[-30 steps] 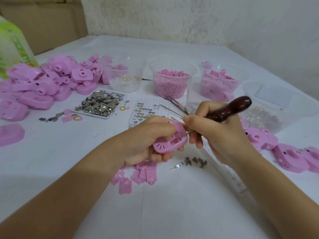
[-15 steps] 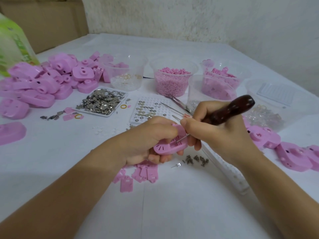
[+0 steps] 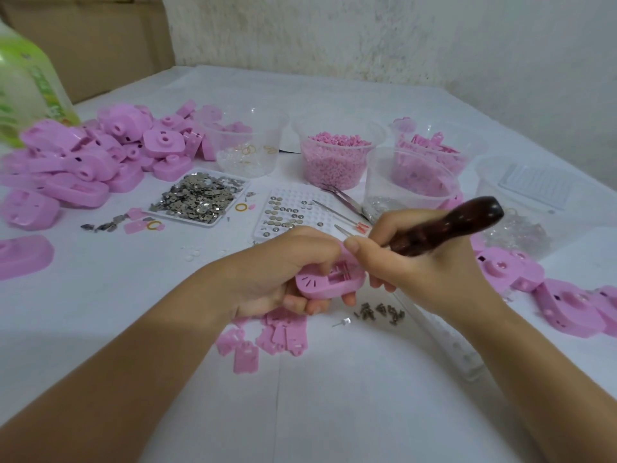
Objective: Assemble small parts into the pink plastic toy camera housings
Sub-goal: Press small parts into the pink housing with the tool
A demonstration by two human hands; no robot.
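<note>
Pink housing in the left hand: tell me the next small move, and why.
Probably press the wooden-handled tool gently down into the open recess of the pink housing. The left hand grips it recess-up; the right hand holds the tool against it, tip hidden behind that hand.

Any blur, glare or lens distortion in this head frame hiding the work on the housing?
Head view: soft even light, no glare; wide-angle bending toward edges; right hand and wooden tool handle slightly blurred; left hand grips pink housing, tool tip hidden.

housing pile [image 3: 86,162] left, tubs [image 3: 337,158] behind
</note>
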